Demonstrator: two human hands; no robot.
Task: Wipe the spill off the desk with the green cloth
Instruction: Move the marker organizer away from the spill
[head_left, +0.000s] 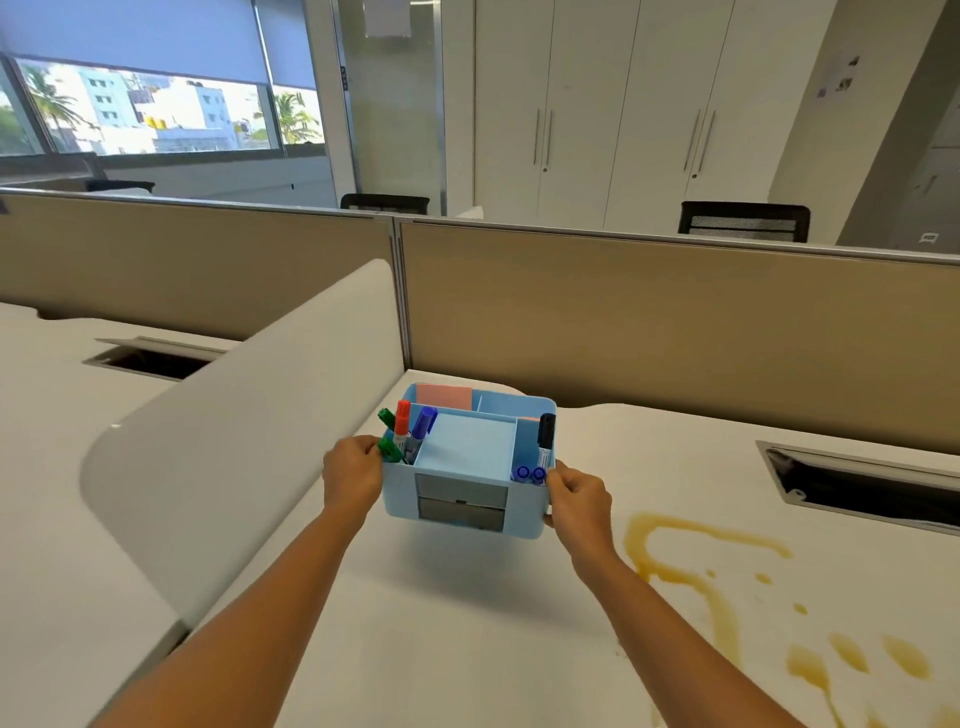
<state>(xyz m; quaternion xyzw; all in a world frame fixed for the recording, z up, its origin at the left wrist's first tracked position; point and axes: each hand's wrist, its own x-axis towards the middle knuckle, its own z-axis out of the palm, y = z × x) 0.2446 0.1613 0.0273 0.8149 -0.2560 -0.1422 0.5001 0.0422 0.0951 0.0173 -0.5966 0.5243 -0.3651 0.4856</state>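
— Where are the person's arms?
— Both bare forearms reach forward, slightly converging.
— And the hands?
— The left hand (352, 475) and right hand (579, 501) face each other, fingers curled in a grip, thumbs on top.

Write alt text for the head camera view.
Two bare hands, left hand and right hand, hold a light blue desk organizer with markers by its sides over a white desk. A yellow-brown spill spreads to the right; no green cloth is visible.
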